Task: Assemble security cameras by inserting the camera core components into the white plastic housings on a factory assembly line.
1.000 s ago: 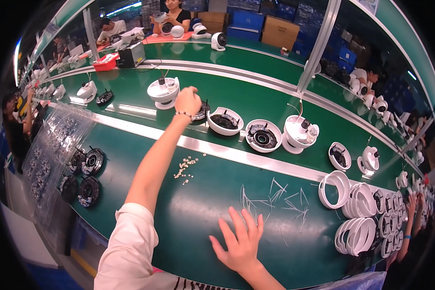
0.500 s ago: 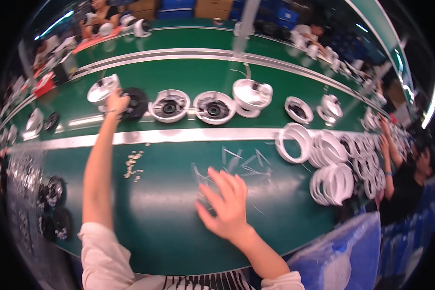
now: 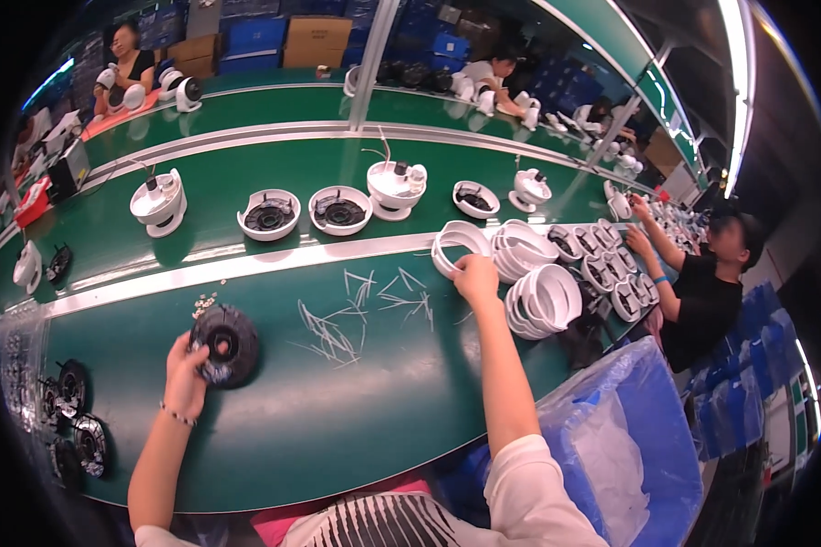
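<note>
In my left hand (image 3: 184, 376) is a black round plastic base with a hole in its middle (image 3: 240, 351), held by its left edge above the green table. My thumb lies over its face and the other fingers are partly behind it. Farther right, my right hand (image 3: 476, 279) pinches the near rim of a white plastic ring (image 3: 443, 252), which stands beside a stack of similar white rings (image 3: 523, 251). Another stack of white rings (image 3: 545, 301) is just right of that hand.
Thin clear strips (image 3: 333, 333) and small pale pieces (image 3: 206, 301) lie on the table. White housings (image 3: 158, 202) and white bowls with black inserts (image 3: 270, 215) line the green belt (image 3: 306, 159). More black bases (image 3: 89, 442) sit at left; a plastic-lined blue bin (image 3: 670, 410) and a co-worker (image 3: 702, 292) at right.
My left hand has come back from the belt with the black base. My right hand has moved from mid-table to the white ring and closed on it. The view has turned right.
</note>
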{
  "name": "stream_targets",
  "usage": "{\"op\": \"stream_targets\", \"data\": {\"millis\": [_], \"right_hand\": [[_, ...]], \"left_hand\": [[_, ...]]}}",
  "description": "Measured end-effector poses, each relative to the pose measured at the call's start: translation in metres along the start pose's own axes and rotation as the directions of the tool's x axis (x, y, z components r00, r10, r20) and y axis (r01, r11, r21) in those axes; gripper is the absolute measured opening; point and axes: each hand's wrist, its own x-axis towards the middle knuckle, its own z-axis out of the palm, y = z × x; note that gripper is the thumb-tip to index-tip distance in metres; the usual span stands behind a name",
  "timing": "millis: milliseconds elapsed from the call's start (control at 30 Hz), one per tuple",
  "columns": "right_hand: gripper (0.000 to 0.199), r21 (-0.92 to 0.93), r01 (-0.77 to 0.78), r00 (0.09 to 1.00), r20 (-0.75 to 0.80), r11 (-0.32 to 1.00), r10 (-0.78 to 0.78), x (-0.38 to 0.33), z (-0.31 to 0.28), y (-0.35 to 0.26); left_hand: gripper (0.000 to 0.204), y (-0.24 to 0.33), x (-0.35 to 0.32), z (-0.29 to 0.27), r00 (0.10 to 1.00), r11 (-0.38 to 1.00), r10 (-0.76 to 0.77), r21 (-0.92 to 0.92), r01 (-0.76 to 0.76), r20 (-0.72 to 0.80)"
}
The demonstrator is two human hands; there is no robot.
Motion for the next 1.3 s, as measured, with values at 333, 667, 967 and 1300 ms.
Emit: {"op": "stream_targets", "data": {"millis": [333, 667, 967, 1300], "right_hand": [[0.021, 0.31, 0.404, 0.854, -0.465, 0.86, -0.234, -0.021, -0.052, -0.051], [0.023, 0.336, 0.614, 0.722, 0.125, 0.714, -0.68, -0.209, -0.038, -0.176], [0.096, 0.277, 0.611, 0.687, 0.28, 0.742, -0.67, -0.196, -0.06, -0.188], [0.115, 0.649, 0.293, 0.801, 0.234, 0.702, -0.551, -0.191, -0.043, -0.182]], "left_hand": [[0.031, -0.004, -0.021, -0.001, 0.999, 0.992, 0.039, -0.12, -0.038, 0.007], [0.033, -0.002, -0.027, -0.003, 0.997, 0.986, 0.082, -0.146, -0.081, 0.002], [0.041, -0.001, -0.027, -0.008, 0.99, 0.969, 0.134, -0.216, -0.123, 0.036], [0.043, 0.005, -0.037, 0.001, 0.981, 0.951, 0.186, -0.261, -0.168, 0.046]]}}
